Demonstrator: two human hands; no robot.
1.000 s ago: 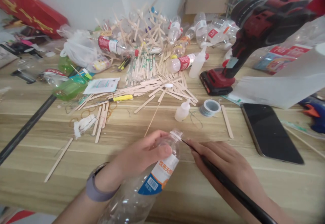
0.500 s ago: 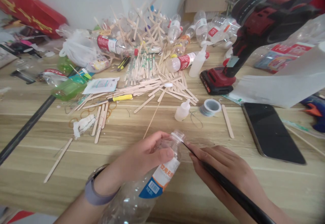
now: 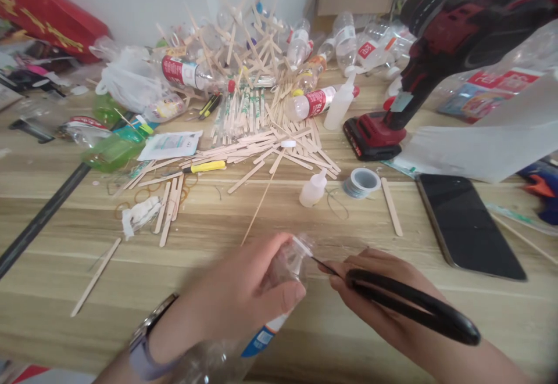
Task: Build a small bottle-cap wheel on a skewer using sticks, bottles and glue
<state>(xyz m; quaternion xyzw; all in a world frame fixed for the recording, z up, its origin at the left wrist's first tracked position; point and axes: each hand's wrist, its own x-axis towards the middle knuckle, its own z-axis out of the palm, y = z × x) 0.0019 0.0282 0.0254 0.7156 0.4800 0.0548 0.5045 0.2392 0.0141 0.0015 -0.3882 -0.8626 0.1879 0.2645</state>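
Observation:
A clear plastic bottle (image 3: 204, 366) with a white, orange and blue label lies tilted at the front of the table, its capless neck pointing away from me. My left hand (image 3: 244, 288) is wrapped round it just below the neck. In my right hand (image 3: 387, 291) is a pair of black-handled scissors (image 3: 418, 302), gripped near the blades. The thin blade tip touches or nearly touches the white ring (image 3: 302, 246) on the bottle neck; which one I cannot tell. Part of the label is hidden under my left hand.
Beyond my hands stand a small glue bottle (image 3: 313, 189) and a wire spool (image 3: 361, 182). A phone (image 3: 471, 227) lies right, a red-black cordless drill (image 3: 392, 128) behind it. Wooden craft sticks (image 3: 261, 146), a yellow-handled knife (image 3: 207, 167) and several bottles crowd the back.
The scissors have turned in my right hand, so a handle loop now shows. My left hand has shifted slightly and covers more of the label; the bottle neck sits a little lower.

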